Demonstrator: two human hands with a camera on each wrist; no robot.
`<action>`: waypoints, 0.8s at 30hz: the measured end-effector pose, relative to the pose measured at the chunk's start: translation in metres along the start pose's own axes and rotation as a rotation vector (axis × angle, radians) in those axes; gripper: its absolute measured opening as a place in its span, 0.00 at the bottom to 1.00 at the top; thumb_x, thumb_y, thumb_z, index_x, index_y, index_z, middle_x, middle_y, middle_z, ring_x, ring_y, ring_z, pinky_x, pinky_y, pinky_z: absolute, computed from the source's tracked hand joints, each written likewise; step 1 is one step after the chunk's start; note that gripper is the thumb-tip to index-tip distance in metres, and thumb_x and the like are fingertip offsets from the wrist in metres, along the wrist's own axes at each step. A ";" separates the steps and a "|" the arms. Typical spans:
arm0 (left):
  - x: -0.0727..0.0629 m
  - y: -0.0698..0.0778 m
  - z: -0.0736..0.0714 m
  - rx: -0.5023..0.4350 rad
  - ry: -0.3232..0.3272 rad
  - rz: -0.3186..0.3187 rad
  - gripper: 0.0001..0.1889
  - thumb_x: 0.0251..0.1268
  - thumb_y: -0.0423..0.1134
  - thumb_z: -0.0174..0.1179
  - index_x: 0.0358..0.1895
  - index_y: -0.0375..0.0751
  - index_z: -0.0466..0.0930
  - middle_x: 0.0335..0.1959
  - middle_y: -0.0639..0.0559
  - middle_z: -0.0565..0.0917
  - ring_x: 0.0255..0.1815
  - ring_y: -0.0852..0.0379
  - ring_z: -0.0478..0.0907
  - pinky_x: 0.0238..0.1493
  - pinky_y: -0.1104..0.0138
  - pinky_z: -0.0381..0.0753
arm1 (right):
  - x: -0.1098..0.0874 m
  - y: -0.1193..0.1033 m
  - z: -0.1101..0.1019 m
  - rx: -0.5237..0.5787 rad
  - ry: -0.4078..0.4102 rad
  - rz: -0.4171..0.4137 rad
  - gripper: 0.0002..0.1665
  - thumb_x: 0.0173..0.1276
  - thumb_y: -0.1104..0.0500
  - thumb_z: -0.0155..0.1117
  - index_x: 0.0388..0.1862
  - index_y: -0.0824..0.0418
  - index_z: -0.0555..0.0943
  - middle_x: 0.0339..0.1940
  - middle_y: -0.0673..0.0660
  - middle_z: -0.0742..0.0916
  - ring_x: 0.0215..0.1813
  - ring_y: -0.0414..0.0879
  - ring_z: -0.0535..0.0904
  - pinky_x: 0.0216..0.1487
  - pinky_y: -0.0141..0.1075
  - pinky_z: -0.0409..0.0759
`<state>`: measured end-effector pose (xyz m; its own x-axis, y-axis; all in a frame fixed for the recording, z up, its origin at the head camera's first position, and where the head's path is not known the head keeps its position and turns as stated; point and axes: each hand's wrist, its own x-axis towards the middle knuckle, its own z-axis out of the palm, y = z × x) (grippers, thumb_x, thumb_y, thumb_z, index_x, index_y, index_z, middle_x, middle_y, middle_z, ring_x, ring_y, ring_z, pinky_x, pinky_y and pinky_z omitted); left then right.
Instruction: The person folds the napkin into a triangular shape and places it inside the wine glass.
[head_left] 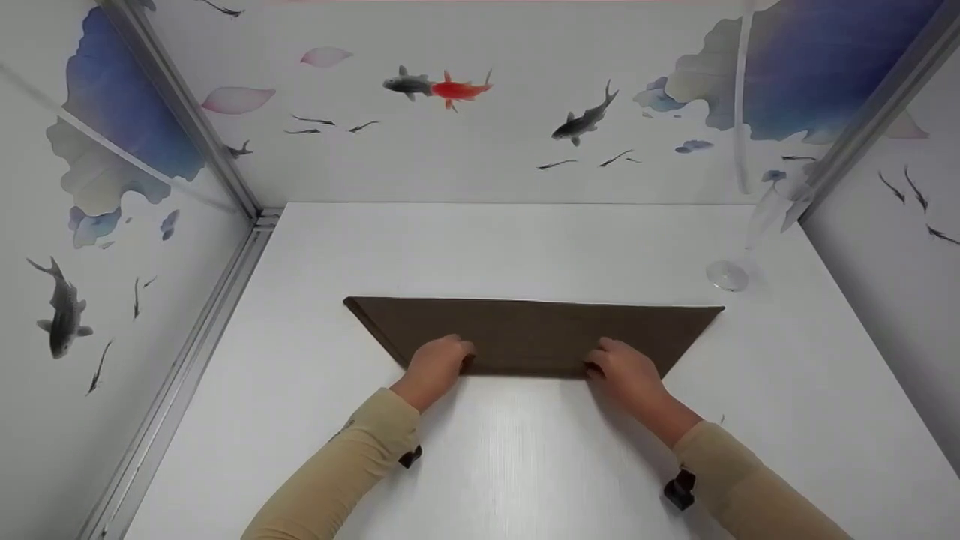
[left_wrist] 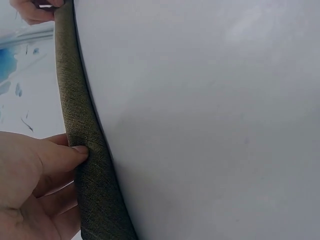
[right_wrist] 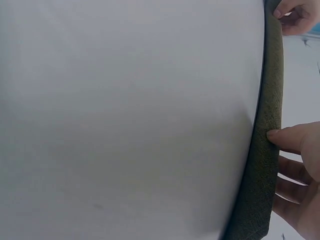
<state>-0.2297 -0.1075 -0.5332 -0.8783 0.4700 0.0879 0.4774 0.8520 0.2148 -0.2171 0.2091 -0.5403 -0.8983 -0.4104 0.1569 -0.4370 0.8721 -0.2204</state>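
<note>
From here I have the left hand (head_left: 436, 364) and the right hand (head_left: 628, 371) both pinching the near edge of a brown cloth (head_left: 529, 337), each thumb on one face, fingers behind, closed down to its thickness. The cloth runs between the two grips and widens beyond them over the white table (head_left: 510, 465). Past the right grip, farther right, I see something clear (head_left: 727, 276), its shape hard to read.

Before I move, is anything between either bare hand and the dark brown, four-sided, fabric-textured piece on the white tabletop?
Nothing visible is: the left hand and right hand each pinch the dark brown piece directly at its near edge. A clear, round-based object is beyond its far right corner, not between them.
</note>
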 end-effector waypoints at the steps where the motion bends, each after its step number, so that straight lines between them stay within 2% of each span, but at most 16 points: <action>1: 0.000 0.000 0.000 -0.005 0.010 -0.007 0.08 0.62 0.25 0.63 0.41 0.38 0.85 0.34 0.49 0.82 0.37 0.54 0.82 0.38 0.65 0.81 | 0.000 0.000 0.000 0.000 0.001 0.001 0.07 0.57 0.68 0.73 0.35 0.61 0.86 0.26 0.50 0.73 0.30 0.44 0.72 0.32 0.38 0.76; 5: 0.000 0.000 -0.001 -0.007 0.063 -0.020 0.07 0.61 0.26 0.64 0.39 0.40 0.86 0.32 0.50 0.81 0.35 0.55 0.81 0.36 0.66 0.81 | 0.002 0.000 0.000 -0.004 0.003 0.003 0.06 0.58 0.69 0.72 0.35 0.61 0.86 0.25 0.50 0.72 0.29 0.44 0.69 0.31 0.38 0.74; 9: -0.001 0.002 -0.002 0.031 0.099 -0.023 0.06 0.59 0.29 0.67 0.38 0.41 0.86 0.33 0.50 0.81 0.36 0.55 0.80 0.37 0.65 0.81 | 0.004 0.001 0.001 -0.010 -0.011 0.013 0.06 0.60 0.68 0.71 0.36 0.62 0.87 0.26 0.51 0.72 0.29 0.44 0.68 0.31 0.37 0.73; 14: -0.003 0.005 -0.002 0.074 0.106 -0.024 0.05 0.57 0.31 0.70 0.37 0.40 0.88 0.31 0.51 0.81 0.35 0.56 0.80 0.37 0.66 0.81 | 0.006 0.001 0.001 -0.008 -0.037 0.032 0.06 0.61 0.68 0.71 0.38 0.62 0.87 0.26 0.51 0.72 0.29 0.45 0.67 0.31 0.38 0.71; 19: -0.003 0.005 0.000 0.104 0.094 -0.017 0.06 0.55 0.33 0.72 0.36 0.40 0.88 0.31 0.50 0.81 0.34 0.56 0.81 0.36 0.65 0.82 | 0.009 0.002 0.001 -0.005 -0.051 0.055 0.05 0.62 0.67 0.69 0.38 0.63 0.86 0.27 0.52 0.74 0.30 0.46 0.70 0.32 0.40 0.74; 24: -0.002 0.005 0.002 0.123 0.071 -0.021 0.07 0.55 0.35 0.73 0.36 0.39 0.88 0.31 0.50 0.82 0.33 0.55 0.82 0.35 0.65 0.82 | 0.012 0.002 0.002 -0.007 -0.025 0.055 0.03 0.62 0.68 0.69 0.35 0.63 0.83 0.26 0.53 0.75 0.30 0.46 0.73 0.32 0.41 0.76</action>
<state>-0.2253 -0.1040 -0.5340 -0.8855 0.4384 0.1539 0.4551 0.8851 0.0971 -0.2289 0.2058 -0.5409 -0.9217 -0.3686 0.1209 -0.3870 0.8952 -0.2211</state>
